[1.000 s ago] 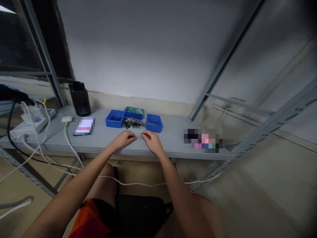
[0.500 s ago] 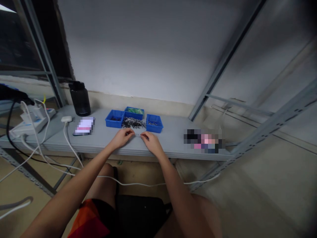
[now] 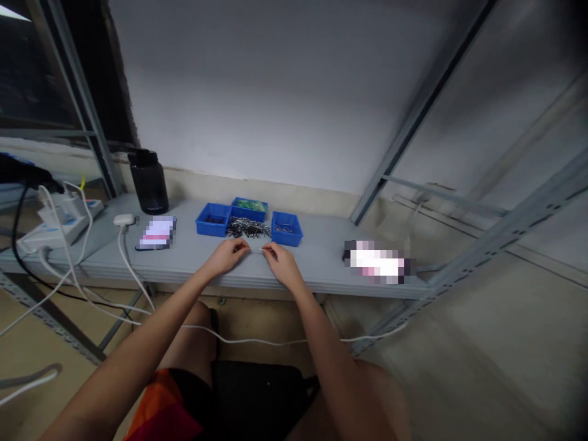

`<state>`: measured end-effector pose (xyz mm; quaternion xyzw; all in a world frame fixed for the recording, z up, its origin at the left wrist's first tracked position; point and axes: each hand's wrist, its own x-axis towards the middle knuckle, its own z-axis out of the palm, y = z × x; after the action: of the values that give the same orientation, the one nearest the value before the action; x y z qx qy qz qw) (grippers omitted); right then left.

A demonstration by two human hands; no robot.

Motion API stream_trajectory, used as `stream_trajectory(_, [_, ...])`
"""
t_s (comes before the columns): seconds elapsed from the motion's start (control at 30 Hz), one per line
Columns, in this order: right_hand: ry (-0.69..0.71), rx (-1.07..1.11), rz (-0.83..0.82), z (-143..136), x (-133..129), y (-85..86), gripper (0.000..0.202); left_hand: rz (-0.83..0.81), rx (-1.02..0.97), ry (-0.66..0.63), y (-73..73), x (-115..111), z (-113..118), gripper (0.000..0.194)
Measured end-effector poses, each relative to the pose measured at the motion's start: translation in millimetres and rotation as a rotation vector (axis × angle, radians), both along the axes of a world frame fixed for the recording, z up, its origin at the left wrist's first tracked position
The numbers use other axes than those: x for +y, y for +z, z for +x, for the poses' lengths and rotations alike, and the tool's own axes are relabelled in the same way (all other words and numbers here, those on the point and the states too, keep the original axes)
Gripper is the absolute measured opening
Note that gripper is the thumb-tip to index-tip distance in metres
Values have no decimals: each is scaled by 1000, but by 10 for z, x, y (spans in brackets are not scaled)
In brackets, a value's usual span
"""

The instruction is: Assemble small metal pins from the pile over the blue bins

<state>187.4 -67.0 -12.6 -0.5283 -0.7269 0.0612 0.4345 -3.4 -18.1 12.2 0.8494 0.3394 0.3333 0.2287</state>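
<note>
Between my two hands runs a thin, light-coloured rod-like piece (image 3: 256, 249), too small to name more closely. My left hand (image 3: 231, 253) pinches its left end, with the fingertips pressed together. At the other end my right hand (image 3: 277, 256) is closed in a similar pinch. Just beyond my hands lies a pile of slender metal pieces (image 3: 249, 227) with dark ends. A blue bin (image 3: 211, 229) with dark small parts stands left of the pile. Another blue bin (image 3: 287, 237), holding a few thin metal pieces, is on the right. Behind sits a blue bin (image 3: 248, 214) with green contents.
The grey shelf (image 3: 321, 269) carries a dark bottle (image 3: 149, 184), a blurred phone (image 3: 157, 233) and a white charger (image 3: 124, 220). A power strip (image 3: 64, 236) with cables is at the left. On the right lies a pixelated bright-screened device (image 3: 377, 262). Metal uprights frame the shelf.
My hands have drawn slightly apart, so more of the thin piece shows between them. The pixelated device on the right has turned from dark to bright. The bins and pile stay put.
</note>
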Motion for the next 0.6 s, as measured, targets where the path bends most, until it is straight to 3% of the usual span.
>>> stream_trajectory(0.2, [19,122,38,3,-6,37,18,44,126,-134,8,-18,3,22])
stream_trajectory(0.6, [174,188,-67,8,-13,43,17,79,160,-86,-32,11,3,22])
